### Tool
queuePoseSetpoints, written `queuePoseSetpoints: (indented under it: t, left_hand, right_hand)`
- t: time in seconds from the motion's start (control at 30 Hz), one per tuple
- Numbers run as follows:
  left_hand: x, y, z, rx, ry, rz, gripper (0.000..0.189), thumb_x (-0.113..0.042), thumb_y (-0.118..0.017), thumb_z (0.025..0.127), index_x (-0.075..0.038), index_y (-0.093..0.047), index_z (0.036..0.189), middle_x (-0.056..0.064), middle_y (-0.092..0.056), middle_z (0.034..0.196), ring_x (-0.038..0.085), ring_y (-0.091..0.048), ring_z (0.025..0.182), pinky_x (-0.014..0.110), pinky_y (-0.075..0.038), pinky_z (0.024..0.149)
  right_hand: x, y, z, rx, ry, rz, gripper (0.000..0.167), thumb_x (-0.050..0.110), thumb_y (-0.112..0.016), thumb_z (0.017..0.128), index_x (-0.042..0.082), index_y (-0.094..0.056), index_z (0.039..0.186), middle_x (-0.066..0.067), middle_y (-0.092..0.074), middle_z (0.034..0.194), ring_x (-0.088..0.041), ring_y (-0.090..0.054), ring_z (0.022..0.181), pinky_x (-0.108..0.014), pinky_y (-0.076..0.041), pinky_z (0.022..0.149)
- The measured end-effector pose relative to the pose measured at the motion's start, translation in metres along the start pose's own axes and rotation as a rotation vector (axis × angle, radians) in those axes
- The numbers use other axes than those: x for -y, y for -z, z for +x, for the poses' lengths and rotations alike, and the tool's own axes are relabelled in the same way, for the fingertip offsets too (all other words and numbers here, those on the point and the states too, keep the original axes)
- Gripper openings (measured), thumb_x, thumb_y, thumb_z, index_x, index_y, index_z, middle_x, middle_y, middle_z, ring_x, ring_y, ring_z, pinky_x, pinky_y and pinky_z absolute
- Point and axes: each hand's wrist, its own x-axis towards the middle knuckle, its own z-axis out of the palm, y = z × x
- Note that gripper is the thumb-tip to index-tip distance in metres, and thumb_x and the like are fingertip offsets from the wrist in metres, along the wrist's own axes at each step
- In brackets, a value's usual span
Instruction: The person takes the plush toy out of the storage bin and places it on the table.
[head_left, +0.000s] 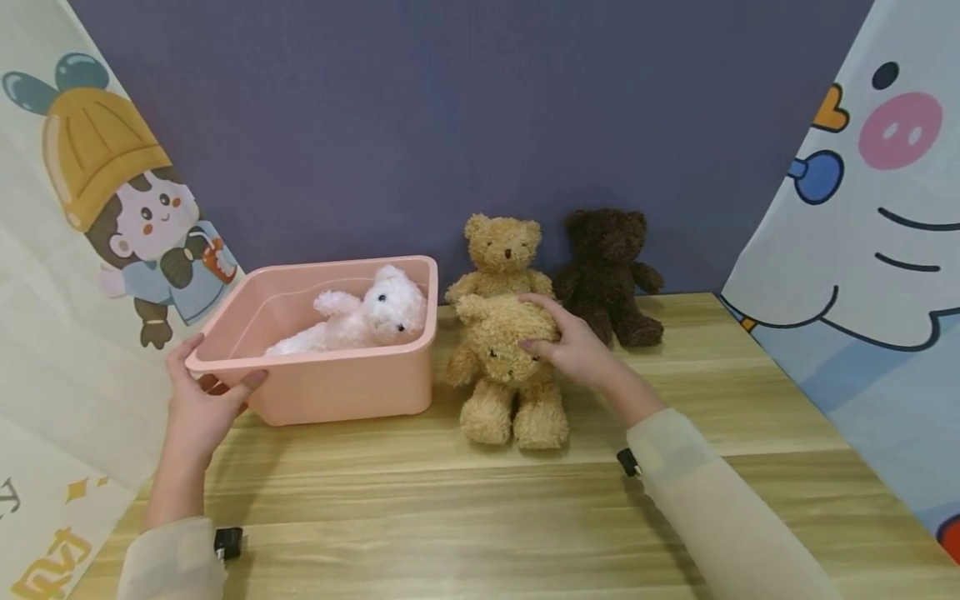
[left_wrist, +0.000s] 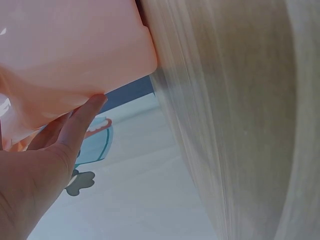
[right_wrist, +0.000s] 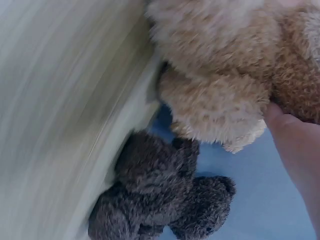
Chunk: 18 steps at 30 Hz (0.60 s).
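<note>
At the near left corner of a pink plastic tub [head_left: 341, 392], my left hand [head_left: 197, 417] grips the rim, fingers outside and thumb against the front wall. Inside the tub a white teddy bear [head_left: 393, 308] lies on its back, head to the right. My right hand [head_left: 588, 354] holds a light brown teddy bear [head_left: 498, 337] by the head, thumb on its face and fingers over the top. That bear is upright, its legs toward me. In the right wrist view its curly fur [right_wrist: 215, 95] fills the top.
Behind the held bear sits another light brown teddy bear [head_left: 504, 243], partly covered by it. A dark brown teddy bear [head_left: 607, 267] sits to its right, against the dark back panel [head_left: 480, 108]. Printed cloths hang at both sides of the wooden table [head_left: 450, 517].
</note>
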Motion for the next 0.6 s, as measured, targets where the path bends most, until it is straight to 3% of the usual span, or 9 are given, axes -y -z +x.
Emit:
queuePoseSetpoints:
  t: [0.07,0.1,0.13,0.23,0.4,0.43,0.47,0.6]
  left_hand:
    - [0.000,-0.001,0.001,0.002,0.003,-0.002,0.102,-0.040,-0.076,0.098,-0.046,0.002,0.163,0.023,-0.023,0.171,0.033,-0.048,0.131,0.009,-0.055,0.073]
    - [0.000,-0.002,0.001,0.003,0.003,-0.004,0.102,-0.040,-0.076,0.098,-0.046,0.002,0.164,0.023,-0.023,0.171,0.034,-0.048,0.131,0.009,-0.055,0.073]
    - [-0.001,-0.002,0.001,0.002,0.004,-0.007,0.102,-0.040,-0.076,0.098,-0.046,0.002,0.163,0.024,-0.023,0.170,0.033,-0.049,0.131,0.009,-0.055,0.073]
    - [-0.001,-0.001,-0.001,0.003,-0.002,-0.009,0.102,-0.038,-0.076,0.099,-0.045,0.001,0.164,0.024,-0.025,0.168,0.028,-0.050,0.128,0.009,-0.056,0.074]
    - [-0.002,-0.002,-0.002,0.001,-0.008,-0.011,0.101,-0.037,-0.077,0.098,-0.045,0.000,0.163,0.023,-0.026,0.167,0.022,-0.052,0.124,0.010,-0.056,0.074]
    - [-0.002,-0.002,-0.002,0.000,-0.008,-0.010,0.101,-0.038,-0.077,0.098,-0.045,0.000,0.163,0.023,-0.026,0.167,0.023,-0.052,0.125,0.009,-0.056,0.074]
    - [-0.002,-0.002,-0.002,0.000,-0.007,-0.007,0.101,-0.038,-0.077,0.098,-0.045,0.000,0.163,0.023,-0.026,0.167,0.024,-0.052,0.125,0.009,-0.056,0.074]
    - [-0.003,0.000,-0.002,0.000,-0.004,0.005,0.102,-0.040,-0.077,0.098,-0.045,0.001,0.164,0.023,-0.026,0.168,0.026,-0.051,0.127,0.009,-0.055,0.073]
  right_hand:
    - [-0.004,0.002,0.002,-0.003,0.021,-0.021,0.071,0.029,-0.070,0.105,0.044,-0.033,0.163,-0.004,-0.027,0.175,-0.023,-0.047,0.056,-0.043,-0.051,0.062]
    - [-0.005,0.003,0.002,-0.007,0.037,-0.025,0.071,0.026,-0.070,0.105,0.042,-0.034,0.164,-0.005,-0.029,0.174,-0.021,-0.037,0.049,-0.040,-0.046,0.055]
    - [-0.006,0.004,0.003,-0.012,0.060,-0.028,0.070,0.022,-0.069,0.105,0.039,-0.034,0.164,-0.007,-0.031,0.173,-0.018,-0.036,0.046,-0.038,-0.044,0.051]
    - [-0.004,0.008,0.006,-0.031,0.124,-0.046,0.069,0.015,-0.069,0.105,0.034,-0.037,0.164,-0.008,-0.031,0.174,-0.014,-0.036,0.044,-0.033,-0.041,0.047]
    - [0.004,0.022,0.014,-0.032,0.195,-0.057,0.067,0.013,-0.067,0.106,0.037,-0.038,0.161,-0.009,-0.029,0.174,-0.016,-0.033,0.042,-0.033,-0.038,0.043]
    - [0.005,0.024,0.016,-0.020,0.199,-0.059,0.067,0.014,-0.067,0.106,0.038,-0.038,0.161,-0.010,-0.033,0.172,-0.015,-0.033,0.042,-0.033,-0.038,0.043]
    - [0.006,0.026,0.018,-0.005,0.196,-0.064,0.066,0.018,-0.067,0.107,0.040,-0.036,0.162,-0.015,-0.048,0.158,-0.015,-0.032,0.042,-0.034,-0.039,0.043]
    - [0.000,0.031,0.024,0.097,0.153,-0.081,0.067,0.031,-0.063,0.109,0.041,-0.027,0.165,-0.018,-0.041,0.160,-0.018,-0.037,0.049,-0.036,-0.045,0.054]
